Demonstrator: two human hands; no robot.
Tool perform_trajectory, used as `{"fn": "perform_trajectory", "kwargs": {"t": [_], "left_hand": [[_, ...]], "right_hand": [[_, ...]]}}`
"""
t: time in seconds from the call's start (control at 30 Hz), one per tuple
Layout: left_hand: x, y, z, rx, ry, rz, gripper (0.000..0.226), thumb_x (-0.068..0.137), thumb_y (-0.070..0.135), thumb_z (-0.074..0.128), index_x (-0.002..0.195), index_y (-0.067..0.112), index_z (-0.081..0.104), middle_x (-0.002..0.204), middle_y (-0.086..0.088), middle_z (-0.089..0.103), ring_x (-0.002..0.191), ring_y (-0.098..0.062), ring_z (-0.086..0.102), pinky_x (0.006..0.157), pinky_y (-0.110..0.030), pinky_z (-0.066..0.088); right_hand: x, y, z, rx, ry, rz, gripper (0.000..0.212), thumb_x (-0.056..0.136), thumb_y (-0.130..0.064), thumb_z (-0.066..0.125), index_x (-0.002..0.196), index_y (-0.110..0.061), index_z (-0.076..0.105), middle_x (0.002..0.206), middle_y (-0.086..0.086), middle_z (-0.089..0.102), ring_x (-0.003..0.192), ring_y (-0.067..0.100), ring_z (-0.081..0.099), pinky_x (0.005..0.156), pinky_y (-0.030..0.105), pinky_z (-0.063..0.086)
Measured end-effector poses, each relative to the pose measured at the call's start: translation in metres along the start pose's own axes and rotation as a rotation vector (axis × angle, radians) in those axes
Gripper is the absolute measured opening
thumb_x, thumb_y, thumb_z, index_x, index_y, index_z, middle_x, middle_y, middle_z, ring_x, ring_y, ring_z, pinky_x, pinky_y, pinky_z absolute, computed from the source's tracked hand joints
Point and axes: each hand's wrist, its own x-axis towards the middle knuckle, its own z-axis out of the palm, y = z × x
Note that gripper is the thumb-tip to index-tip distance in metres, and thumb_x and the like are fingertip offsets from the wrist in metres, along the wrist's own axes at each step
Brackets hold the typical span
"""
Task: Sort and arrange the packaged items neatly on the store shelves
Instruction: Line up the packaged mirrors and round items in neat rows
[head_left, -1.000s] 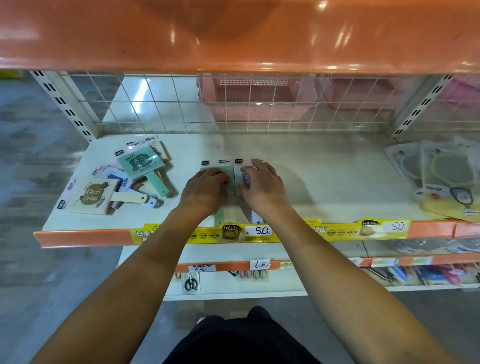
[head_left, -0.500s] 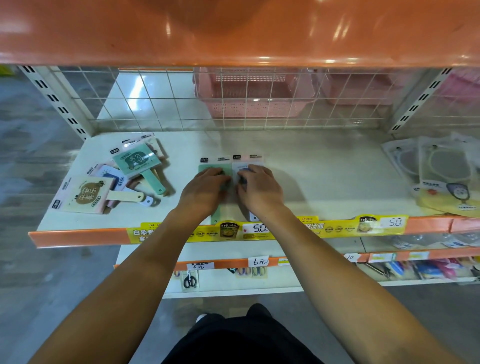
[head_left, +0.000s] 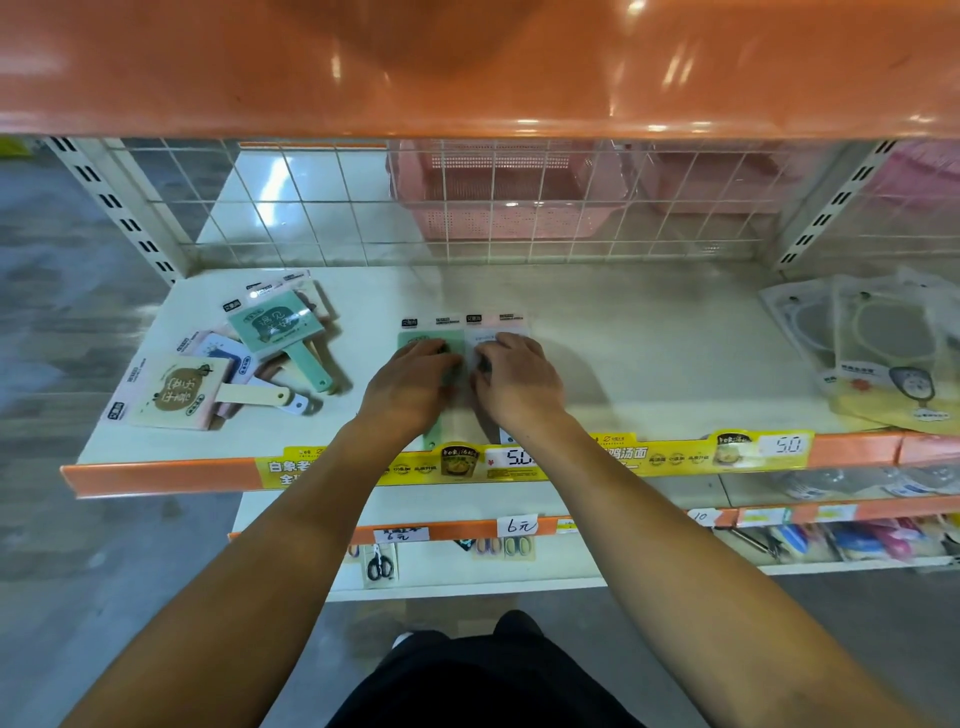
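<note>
**Two hands pressing a pair of packaged items side by side on the shelf**

Both forearms are reaching forward over the orange shelf lip, wrists nearly level, backs of the hands facing up. The left hand (head_left: 413, 382) is lying palm-down on the green packaged item (head_left: 430, 340), fingers bent slightly and pressing on it. The right hand (head_left: 517, 379) is resting the same way on the white packaged item (head_left: 500, 332), just beside it at 3 o'clock. The two hands are almost touching at the thumbs; whether any finger is hooking an edge cannot be told.

The two items are sitting flush against each other at the middle of the cream shelf (head_left: 649, 358), flat, rectangular, wrapped in glossy clear film, each with a white header strip bearing small dark logos too small to read. A green handle end is showing at 6 o'clock below the left wrist.

At 9 o'clock a loose pile of paddle-shaped packages (head_left: 228, 364) is lying overlapped and askew: a mint one with large stylised characters, a cream one with a brown emblem, pale handles sticking out. At 3 o'clock clear bags (head_left: 872, 343) with ring shapes are stacked.

The yellow price strip (head_left: 675, 457) along the shelf edge is reading "5.0" twice, with Chinese print beginning "白象". The lower shelf's tag (head_left: 517, 526) is reading "6元". Behind the wire grid a pink perforated basket (head_left: 498, 197) is standing.
</note>
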Motion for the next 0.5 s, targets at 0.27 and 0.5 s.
{"fn": "perform_trajectory", "kwargs": {"t": [0.27,0.5], "left_hand": [[-0.008,-0.008,-0.015,0.048,0.114,-0.103,0.047,0.091,0.034,0.054,0.137,0.027,0.048,0.152,0.005,0.037,0.141,-0.019,0.031,0.112,-0.038,0.030],[-0.042,-0.040,-0.035,0.075,0.293,-0.249,0.043,0.095,0.034,0.049,0.135,0.019,0.051,0.147,-0.003,0.044,0.134,-0.024,0.041,0.106,-0.042,0.035]], "right_hand": [[0.005,-0.016,-0.005,0.017,0.121,-0.079,0.042,0.094,-0.036,0.054,0.135,-0.025,0.052,0.144,-0.003,0.045,0.139,0.024,0.030,0.114,0.039,0.026],[0.010,-0.060,0.013,0.081,0.083,-0.178,0.045,0.093,-0.035,0.058,0.135,-0.021,0.051,0.143,0.001,0.045,0.136,0.026,0.034,0.110,0.043,0.032]]}}
